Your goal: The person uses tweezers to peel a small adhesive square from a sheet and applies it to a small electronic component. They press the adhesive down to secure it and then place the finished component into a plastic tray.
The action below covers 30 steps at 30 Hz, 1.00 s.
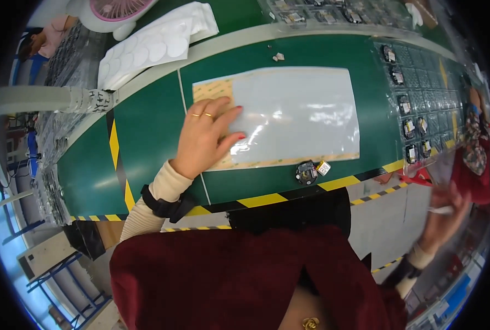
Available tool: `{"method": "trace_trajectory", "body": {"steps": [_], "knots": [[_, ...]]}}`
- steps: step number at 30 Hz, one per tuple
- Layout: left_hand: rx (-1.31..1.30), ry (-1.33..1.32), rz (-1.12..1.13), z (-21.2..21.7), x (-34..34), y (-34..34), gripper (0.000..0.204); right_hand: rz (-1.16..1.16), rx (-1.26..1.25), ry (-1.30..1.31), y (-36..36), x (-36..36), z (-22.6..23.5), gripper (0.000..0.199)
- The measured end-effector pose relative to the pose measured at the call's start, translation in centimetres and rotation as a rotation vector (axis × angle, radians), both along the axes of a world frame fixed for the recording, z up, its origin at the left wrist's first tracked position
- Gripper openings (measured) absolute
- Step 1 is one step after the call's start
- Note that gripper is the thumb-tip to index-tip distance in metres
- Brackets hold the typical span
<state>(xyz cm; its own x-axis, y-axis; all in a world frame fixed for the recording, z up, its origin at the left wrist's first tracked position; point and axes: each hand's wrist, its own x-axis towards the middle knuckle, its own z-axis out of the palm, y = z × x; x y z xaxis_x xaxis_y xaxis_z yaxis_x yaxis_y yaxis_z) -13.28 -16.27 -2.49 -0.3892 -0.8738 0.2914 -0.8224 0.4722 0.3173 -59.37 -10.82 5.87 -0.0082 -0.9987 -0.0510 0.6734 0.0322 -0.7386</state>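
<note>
My left hand (pixel 206 132) lies on the left end of a glossy pale sheet (pixel 300 115), its fingers spread over a tan printed backing strip (pixel 214 88). Nothing shows in its grasp. Off the table's right front edge, my right hand (pixel 443 217) is raised and smeared by motion. A small white piece (pixel 442 210) shows against that hand; whether the fingers grip it is unclear. Just below the sheet's lower edge sit a round black part (pixel 306 172) and a small silver-and-yellow block (pixel 323 167).
A clear compartment tray (pixel 429 82) at the right holds several small black parts. Round white stickers (pixel 157 50) on sheets lie at back left, beside a pink fan (pixel 121 8). Small scraps (pixel 278 56) lie behind the sheet. Yellow-black tape (pixel 261 200) edges the green table (pixel 146 165).
</note>
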Motion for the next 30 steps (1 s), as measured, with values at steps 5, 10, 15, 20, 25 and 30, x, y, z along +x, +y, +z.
{"method": "trace_trajectory", "body": {"steps": [5,10,15,20,25,30], "knots": [[0.033,0.022,-0.05,1.4,1.0,1.0,0.043,0.395,-0.016,0.232,-5.8,11.8,-0.8,0.044],[-0.056,-0.091,-0.012,0.1,-0.5,1.3,0.045,0.547,-0.091,0.55,-8.8,19.9,-3.6,0.021],[-0.023,0.015,-0.011,-0.3,-0.1,-2.4,0.049,0.497,0.036,0.51,-11.0,22.7,-6.6,0.019],[-0.06,0.01,0.033,-0.9,3.3,-2.7,0.049,0.482,0.104,0.276,-10.8,21.7,-6.8,0.016],[-0.034,0.012,0.164,-1.1,7.2,-1.0,0.047,0.459,-0.374,0.969,-9.3,20.6,-3.2,0.013],[-0.005,0.047,0.213,-1.2,7.6,-1.2,0.046,0.322,-0.908,1.912,-7.9,20.3,-5.5,0.016]]}}
